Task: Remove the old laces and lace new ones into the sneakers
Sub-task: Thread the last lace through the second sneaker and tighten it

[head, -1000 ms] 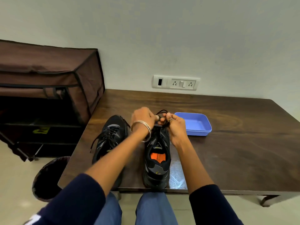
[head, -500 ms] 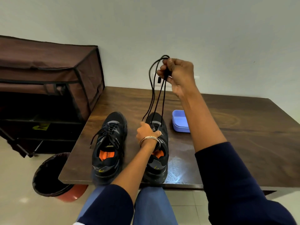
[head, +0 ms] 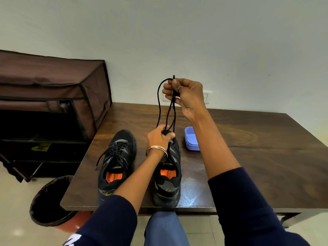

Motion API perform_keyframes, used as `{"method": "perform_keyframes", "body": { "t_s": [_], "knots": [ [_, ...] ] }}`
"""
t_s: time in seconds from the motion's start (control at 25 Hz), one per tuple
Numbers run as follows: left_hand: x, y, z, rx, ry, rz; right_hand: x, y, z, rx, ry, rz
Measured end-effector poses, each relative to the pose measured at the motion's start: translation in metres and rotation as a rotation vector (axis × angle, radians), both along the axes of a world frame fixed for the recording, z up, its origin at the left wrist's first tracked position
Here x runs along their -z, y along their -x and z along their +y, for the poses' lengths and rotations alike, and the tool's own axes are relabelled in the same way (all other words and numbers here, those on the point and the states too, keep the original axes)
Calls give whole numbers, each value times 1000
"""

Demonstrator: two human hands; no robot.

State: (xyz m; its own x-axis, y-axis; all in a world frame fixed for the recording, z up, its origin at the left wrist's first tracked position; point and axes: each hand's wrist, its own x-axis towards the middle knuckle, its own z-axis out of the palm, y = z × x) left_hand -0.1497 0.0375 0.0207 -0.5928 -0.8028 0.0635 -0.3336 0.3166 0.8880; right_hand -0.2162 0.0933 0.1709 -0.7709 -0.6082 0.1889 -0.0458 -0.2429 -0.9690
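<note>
My right hand [head: 186,96] pinches the black lace [head: 167,110] high above the right sneaker [head: 167,173] on the surface [head: 248,157] while my left hand [head: 159,137] grips its toe end, apparently pulling the old lace free; next, clearing the remaining eyelets.

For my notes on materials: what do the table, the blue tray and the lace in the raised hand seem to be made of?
Table: dark wood or wood veneer, glossy; grain rings and a light reflection show.
Blue tray: probably plastic; even colour, rounded moulded rim.
Lace: thin black cord, likely woven textile, matte; it hangs limp from the right hand.
</note>
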Motion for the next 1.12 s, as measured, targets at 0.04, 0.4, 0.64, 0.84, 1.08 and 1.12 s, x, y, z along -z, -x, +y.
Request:
{"method": "perform_keyframes", "body": {
  "t_s": [0.04, 0.4, 0.64, 0.84, 1.08, 1.12],
  "knots": [
    [-11, 6, -7, 11, 53, 7, 1, 1, 2, 4, -26, 28],
    [-44, 4, -67, -257, -719, 268, 30, 29, 32, 309, -278, 143],
    [-71, 1, -24, 488, -231, 323, 47, 20, 42, -23, -360, 195],
    [-77, -27, -47, 440, -257, 314, 59, 57, 80, 424, -150, -181],
    [-71, -44, -68, 287, 106, -127, 117, 64, 106, 776, -830, -100],
    [-70, -42, -65, 303, 137, -179, 119, 54, 102, 701, -966, 62]
  ]
}}
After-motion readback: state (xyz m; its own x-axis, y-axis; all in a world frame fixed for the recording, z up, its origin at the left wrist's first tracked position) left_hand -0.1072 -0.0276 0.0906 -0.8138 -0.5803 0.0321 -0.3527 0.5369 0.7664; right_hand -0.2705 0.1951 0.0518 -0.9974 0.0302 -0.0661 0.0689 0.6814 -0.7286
